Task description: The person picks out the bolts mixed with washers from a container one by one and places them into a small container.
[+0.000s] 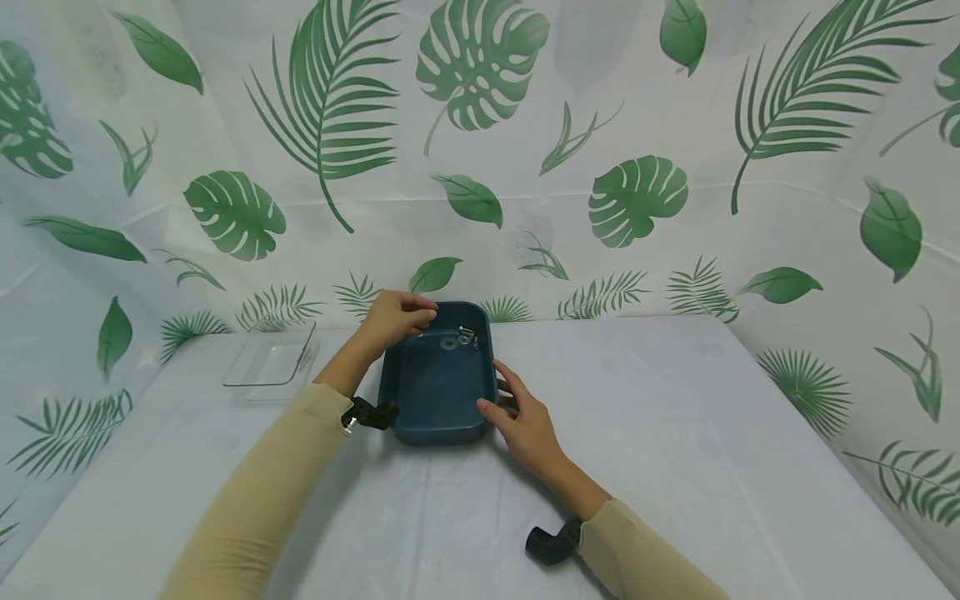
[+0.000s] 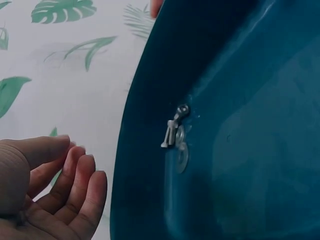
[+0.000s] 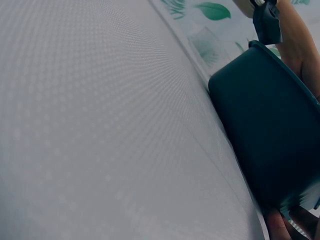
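A dark blue rectangular tray [image 1: 437, 387] stands on the table before me. Small metal screws [image 1: 467, 333] and flat washers [image 1: 449, 343] lie together in its far right corner; the left wrist view shows the screws [image 2: 171, 132] beside the clear-looking washers [image 2: 183, 157]. Over the tray's far left rim hovers my left hand [image 1: 397, 318], fingers loosely bent and thumb close to the forefinger, with nothing visible between them. My right hand [image 1: 525, 421] holds the tray's right side, its thumb at the rim and its fingers against the outer wall.
To the tray's left is a clear glass-like rectangular container [image 1: 270, 367]. A white cloth covers the table [image 1: 637, 433], and a leaf-printed curtain [image 1: 525, 192] rises behind its far edge. Black wrist devices [image 1: 551, 546] are strapped to both forearms.
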`<state>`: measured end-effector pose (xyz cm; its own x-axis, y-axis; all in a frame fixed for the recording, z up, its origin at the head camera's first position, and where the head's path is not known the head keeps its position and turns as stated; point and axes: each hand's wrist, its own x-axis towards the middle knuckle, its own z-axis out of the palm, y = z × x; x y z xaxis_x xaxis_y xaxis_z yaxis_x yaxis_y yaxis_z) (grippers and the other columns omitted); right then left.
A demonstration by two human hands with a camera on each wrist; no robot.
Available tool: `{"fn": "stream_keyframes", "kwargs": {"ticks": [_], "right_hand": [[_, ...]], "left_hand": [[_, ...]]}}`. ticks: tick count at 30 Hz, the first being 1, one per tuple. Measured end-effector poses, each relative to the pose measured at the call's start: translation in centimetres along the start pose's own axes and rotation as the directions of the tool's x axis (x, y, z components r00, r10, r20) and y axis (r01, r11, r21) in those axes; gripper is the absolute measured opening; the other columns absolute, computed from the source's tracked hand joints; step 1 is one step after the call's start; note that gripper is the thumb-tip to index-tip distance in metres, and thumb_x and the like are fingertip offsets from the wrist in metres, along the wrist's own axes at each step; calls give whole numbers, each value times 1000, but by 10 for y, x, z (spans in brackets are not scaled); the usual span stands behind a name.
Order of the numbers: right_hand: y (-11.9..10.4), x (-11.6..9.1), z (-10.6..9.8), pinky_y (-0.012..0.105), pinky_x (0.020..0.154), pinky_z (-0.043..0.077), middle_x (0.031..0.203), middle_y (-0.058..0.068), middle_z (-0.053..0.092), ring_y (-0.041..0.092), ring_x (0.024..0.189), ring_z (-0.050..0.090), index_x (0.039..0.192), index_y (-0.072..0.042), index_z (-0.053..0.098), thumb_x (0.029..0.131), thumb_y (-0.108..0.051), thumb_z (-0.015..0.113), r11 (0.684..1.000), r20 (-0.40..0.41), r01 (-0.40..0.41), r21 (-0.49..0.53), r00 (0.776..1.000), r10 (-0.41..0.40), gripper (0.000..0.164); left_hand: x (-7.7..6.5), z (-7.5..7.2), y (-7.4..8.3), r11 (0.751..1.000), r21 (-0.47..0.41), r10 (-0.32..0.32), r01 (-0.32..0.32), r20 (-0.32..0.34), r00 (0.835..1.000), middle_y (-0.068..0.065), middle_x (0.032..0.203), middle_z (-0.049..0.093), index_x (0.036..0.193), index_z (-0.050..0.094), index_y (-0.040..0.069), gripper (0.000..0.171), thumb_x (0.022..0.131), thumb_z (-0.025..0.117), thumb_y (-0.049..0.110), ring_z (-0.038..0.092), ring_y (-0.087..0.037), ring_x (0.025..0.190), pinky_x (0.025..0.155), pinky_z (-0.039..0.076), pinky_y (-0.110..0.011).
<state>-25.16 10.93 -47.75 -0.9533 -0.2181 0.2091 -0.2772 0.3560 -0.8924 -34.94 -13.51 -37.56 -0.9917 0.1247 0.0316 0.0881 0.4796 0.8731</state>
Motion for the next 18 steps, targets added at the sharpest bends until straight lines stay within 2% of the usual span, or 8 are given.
{"fn": "stream_keyframes", "kwargs": {"ticks": [5,10,18], "right_hand": [[1,0,1,50,93,58,145,18,58,37,124,65,158,-29,36,98,-35,65,1000,-5,2,-4,1000,-2,66],[1,0,1,51,94,58,145,18,58,37,124,64,158,-29,36,98,-35,65,1000,-5,-1,2,1000,1,67],[0,0,0,50,93,58,145,19,58,38,124,65,158,-27,36,98,-33,65,1000,-1,6,14,1000,-6,67]], "left_hand": [[2,8,-3,1000,30,2,-3,28,1000,-23,124,69,124,69,-3,31,101,63,16,69,-36,110,94,59,-43],[2,14,-6,998,64,5,-8,46,999,-23,124,69,126,68,-3,33,102,61,17,68,-35,110,91,60,-40],[2,19,-6,998,58,4,-8,55,998,-24,126,68,127,68,-4,33,101,61,16,69,-36,113,91,60,-40]]}}
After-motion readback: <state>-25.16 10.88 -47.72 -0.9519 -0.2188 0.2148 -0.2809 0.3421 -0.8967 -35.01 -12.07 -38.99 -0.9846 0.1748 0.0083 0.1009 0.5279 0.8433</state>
